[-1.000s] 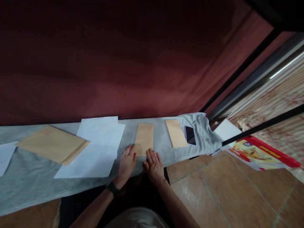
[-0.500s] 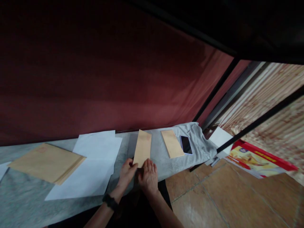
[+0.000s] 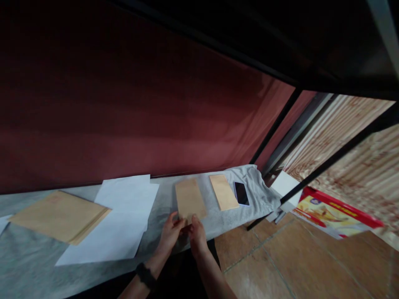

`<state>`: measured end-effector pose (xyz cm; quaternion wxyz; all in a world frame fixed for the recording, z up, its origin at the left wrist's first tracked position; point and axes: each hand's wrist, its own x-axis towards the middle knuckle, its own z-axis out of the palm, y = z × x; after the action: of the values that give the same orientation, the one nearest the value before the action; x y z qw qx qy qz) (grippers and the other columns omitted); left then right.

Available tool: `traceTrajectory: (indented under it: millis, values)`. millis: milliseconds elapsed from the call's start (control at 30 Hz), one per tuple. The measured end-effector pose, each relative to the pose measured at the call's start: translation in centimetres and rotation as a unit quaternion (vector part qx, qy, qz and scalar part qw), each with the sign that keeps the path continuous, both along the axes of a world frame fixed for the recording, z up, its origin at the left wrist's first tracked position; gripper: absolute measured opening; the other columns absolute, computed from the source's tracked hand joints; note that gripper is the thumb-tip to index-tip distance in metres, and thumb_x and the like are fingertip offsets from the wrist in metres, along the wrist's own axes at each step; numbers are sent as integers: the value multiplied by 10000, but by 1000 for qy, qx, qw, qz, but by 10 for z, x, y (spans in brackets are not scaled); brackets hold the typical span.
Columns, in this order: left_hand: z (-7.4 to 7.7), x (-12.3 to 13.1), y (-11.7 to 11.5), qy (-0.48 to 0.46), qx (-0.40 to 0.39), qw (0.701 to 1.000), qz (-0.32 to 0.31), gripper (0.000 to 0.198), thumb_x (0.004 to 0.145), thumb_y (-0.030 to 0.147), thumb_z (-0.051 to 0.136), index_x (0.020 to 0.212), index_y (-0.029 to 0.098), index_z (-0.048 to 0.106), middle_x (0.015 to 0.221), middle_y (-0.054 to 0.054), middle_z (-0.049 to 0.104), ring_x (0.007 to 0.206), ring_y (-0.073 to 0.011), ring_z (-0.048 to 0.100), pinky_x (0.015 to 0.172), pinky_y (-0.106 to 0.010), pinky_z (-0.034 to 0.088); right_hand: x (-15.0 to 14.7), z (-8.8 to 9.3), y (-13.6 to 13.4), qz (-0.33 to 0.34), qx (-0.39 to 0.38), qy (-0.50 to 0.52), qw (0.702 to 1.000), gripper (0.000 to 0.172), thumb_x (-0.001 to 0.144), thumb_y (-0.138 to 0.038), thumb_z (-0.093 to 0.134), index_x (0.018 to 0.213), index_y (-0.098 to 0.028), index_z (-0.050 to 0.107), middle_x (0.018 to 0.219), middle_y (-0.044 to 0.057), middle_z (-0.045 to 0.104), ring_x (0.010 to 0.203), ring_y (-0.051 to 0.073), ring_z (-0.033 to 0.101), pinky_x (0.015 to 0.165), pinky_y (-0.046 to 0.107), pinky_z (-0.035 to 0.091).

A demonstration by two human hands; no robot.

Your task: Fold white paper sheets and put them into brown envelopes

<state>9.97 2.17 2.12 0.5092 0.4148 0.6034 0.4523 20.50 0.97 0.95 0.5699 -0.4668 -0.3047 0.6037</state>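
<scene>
A tan paper envelope [image 3: 189, 198] is held by its near edge, its far end pointing toward the red wall. My left hand [image 3: 171, 231] pinches the near left corner, and a dark band circles that wrist. My right hand [image 3: 197, 236] grips the same edge with its thumb on top. To the right lies a second, lighter tan envelope [image 3: 223, 192], and beside it a phone [image 3: 241, 193] with a dark screen. Left of my hands, white paper sheets [image 3: 121, 224] overlap, partly covered by a stack of larger brown envelopes [image 3: 59, 216].
A grey cloth [image 3: 165, 193] covers the narrow table, bunched at the right end. Behind it rises a dark red wall [image 3: 140, 145]. Black frame bars [image 3: 274, 126] stand at the right. A red and yellow box [image 3: 333, 211] sits by the tiled floor [image 3: 264, 270].
The held envelope has turned over or opened out and looks wider and darker. My right hand has gone from lying flat on its near edge to gripping it. The view has shifted slightly.
</scene>
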Motion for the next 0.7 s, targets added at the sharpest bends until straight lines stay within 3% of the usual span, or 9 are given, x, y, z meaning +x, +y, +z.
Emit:
traceTrajectory:
  millis: [133, 200, 300, 367, 433, 467, 567, 633, 700]
  values:
    - [-5, -5, 2, -27, -13, 999, -24, 654, 669, 430, 717, 1229, 145, 536, 666, 24, 668, 536, -177, 632, 523, -272, 471, 2, -6, 0, 40, -60, 24, 997, 457, 845, -647, 545, 777, -210, 660, 656, 54, 684, 610, 204, 667, 596, 307, 532]
    - [-2, -8, 7, -15, -19, 999, -28, 633, 691, 365, 673, 1256, 127, 514, 648, 40, 650, 497, -160, 600, 501, -261, 449, 8, -7, 1, 93, -72, -25, 993, 466, 867, -636, 510, 780, -206, 666, 688, 60, 700, 608, 191, 664, 591, 298, 525]
    - [-1, -16, 14, 77, -10, 996, -40, 624, 748, 232, 575, 1347, 104, 457, 640, 53, 628, 517, -160, 605, 528, -260, 453, 21, -4, -1, 164, -91, -114, 976, 492, 876, -637, 507, 783, -187, 683, 718, 75, 716, 572, 192, 644, 566, 321, 524]
    - [-4, -21, 13, 161, -1, 985, -65, 613, 791, 178, 526, 1392, 107, 434, 673, 38, 644, 576, -165, 635, 577, -263, 469, 32, -2, -5, 147, -69, -172, 972, 492, 905, -609, 497, 793, -176, 702, 740, 88, 723, 620, 212, 659, 617, 353, 545]
    - [-9, -25, 8, 256, 9, 962, -93, 578, 841, 161, 494, 1414, 114, 432, 733, 6, 678, 653, -177, 664, 639, -276, 487, 42, 0, -11, 83, 22, -290, 953, 476, 968, -542, 441, 906, -175, 738, 898, 114, 752, 829, 250, 699, 798, 407, 562]
    - [-10, -26, 5, 309, 21, 946, -98, 550, 867, 164, 480, 1415, 119, 445, 778, -16, 697, 703, -187, 678, 679, -289, 498, 46, -1, -14, 57, 87, -366, 925, 462, 999, -499, 407, 1019, -183, 744, 1034, 123, 752, 980, 264, 692, 915, 435, 538]
    - [-13, -24, -3, 464, 94, 876, -91, 397, 922, 176, 434, 1285, 148, 593, 956, -94, 722, 901, -236, 691, 837, -360, 512, 56, -7, -24, 57, 248, -554, 793, 433, 1050, -393, 373, 1375, -233, 609, 1401, 99, 623, 1328, 264, 542, 1145, 494, 390]
    - [-14, -20, -1, 519, 159, 834, -98, 343, 947, 203, 418, 1178, 170, 670, 1077, -120, 709, 1021, -257, 671, 929, -395, 499, 58, -14, -27, 74, 291, -623, 722, 449, 1055, -356, 407, 1478, -243, 504, 1491, 85, 550, 1400, 246, 481, 1188, 492, 346]
    - [-18, -13, 11, 524, 223, 810, -140, 360, 972, 246, 410, 1207, 189, 676, 1219, -116, 683, 1149, -249, 633, 1013, -391, 477, 58, -22, -29, 69, 306, -664, 679, 468, 1051, -335, 438, 1508, -235, 461, 1511, 84, 528, 1410, 234, 474, 1200, 477, 336]
